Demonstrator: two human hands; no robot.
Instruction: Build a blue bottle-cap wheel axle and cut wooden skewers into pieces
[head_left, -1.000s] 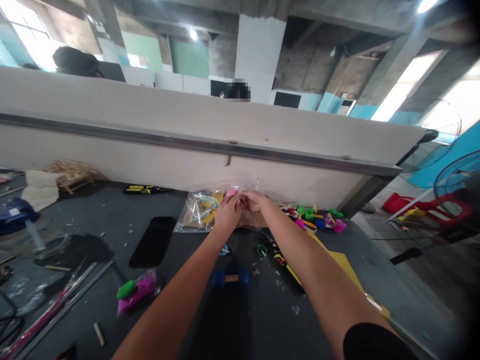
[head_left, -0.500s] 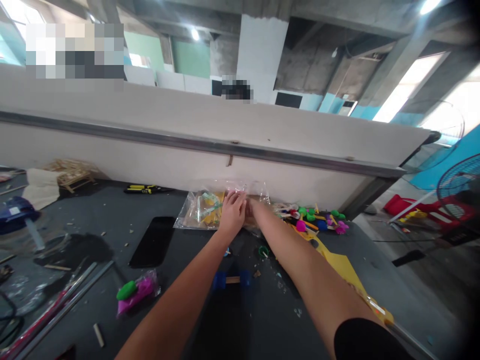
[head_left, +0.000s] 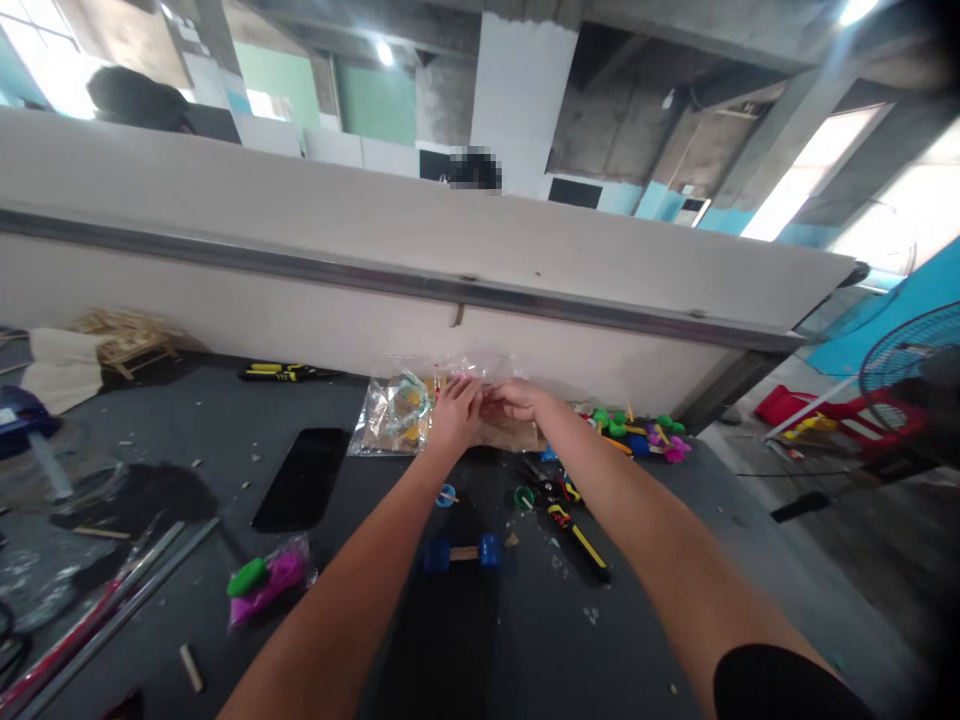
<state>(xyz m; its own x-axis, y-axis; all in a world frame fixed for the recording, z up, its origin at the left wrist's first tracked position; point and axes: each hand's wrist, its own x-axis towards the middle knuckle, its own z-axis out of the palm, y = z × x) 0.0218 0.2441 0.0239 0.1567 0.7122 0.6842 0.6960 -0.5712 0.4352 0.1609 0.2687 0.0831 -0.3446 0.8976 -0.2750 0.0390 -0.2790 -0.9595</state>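
Note:
Clear plastic bags [head_left: 371, 425] with yellow and pale green pieces inside lie against the base of the white partition. My left hand [head_left: 456, 412] is on the bag's middle, its fingers bent over the film and gripping it. Close to its right, my right hand [head_left: 517, 398] has its fingers curled in a pinch at the bag's edge; the fingertips are partly hidden. Nearer to me, a blue ring-shaped cap [head_left: 446, 496] and a green one [head_left: 523, 497] hold small sticks. Pliers [head_left: 577, 535] with black and yellow handles lie below my right forearm.
Blue wheels on a wooden axle [head_left: 463, 553] lie between my forearms. Leftward are a black phone [head_left: 301, 480], a bag of pink and green clay [head_left: 268, 582], tubes [head_left: 124, 605] and yellow-black pliers [head_left: 277, 372]. Colourful small parts [head_left: 637, 432] are heaped at right, before a fan [head_left: 915, 375].
My right hand has shifted slightly and its curled fingers now show. The pliers have come into view by my right forearm, while the yellow sheet beyond that arm no longer shows.

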